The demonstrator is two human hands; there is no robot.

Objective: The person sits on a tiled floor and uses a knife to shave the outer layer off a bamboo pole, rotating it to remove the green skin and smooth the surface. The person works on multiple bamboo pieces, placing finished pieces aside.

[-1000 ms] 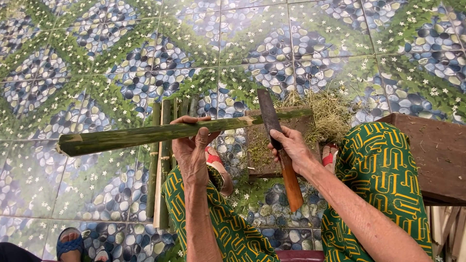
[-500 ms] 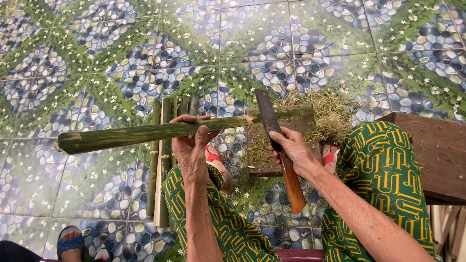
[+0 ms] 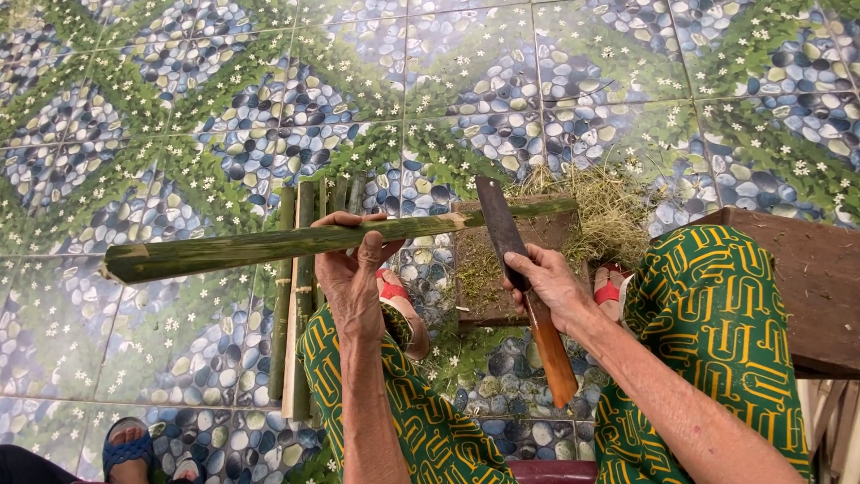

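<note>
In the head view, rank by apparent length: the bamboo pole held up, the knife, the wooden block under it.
1. bamboo pole, longest.
2. knife.
3. wooden block, partly hidden, and farther from the camera, so its rank is unsure.

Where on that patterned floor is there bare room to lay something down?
The patterned tile floor is bare beyond the long green bamboo pole and left of the split bamboo strips. It is crowded around the wooden block littered with green shavings.

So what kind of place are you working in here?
Probably a home patio or yard used for handwork: a patterned tiled floor, split bamboo strips lying on it, and green shavings beside a wooden block.
</note>
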